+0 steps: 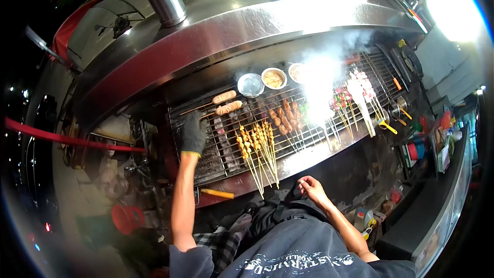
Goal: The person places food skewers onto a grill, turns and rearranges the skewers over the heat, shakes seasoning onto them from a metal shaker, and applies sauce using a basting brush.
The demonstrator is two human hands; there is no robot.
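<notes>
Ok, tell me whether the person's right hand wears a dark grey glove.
No, the right hand is bare, and the yellow-cuffed dark grey glove is on the left hand.

White lettering (332, 261) on a dark shirt (303, 234), below the fingers (304, 180) of the bare right hand (316, 192), large line apparently reading MASTERMIND, some letters creased and unclear, smaller word WORLD (293, 257) beside that line

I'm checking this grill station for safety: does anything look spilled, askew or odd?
Nothing looks clearly spilled or damaged. One mismatch stands out: the left hand, over the grill, wears a dark glove, while the right hand is bare. Smoke and glare hide part of the grill, so I can't judge there.
</notes>
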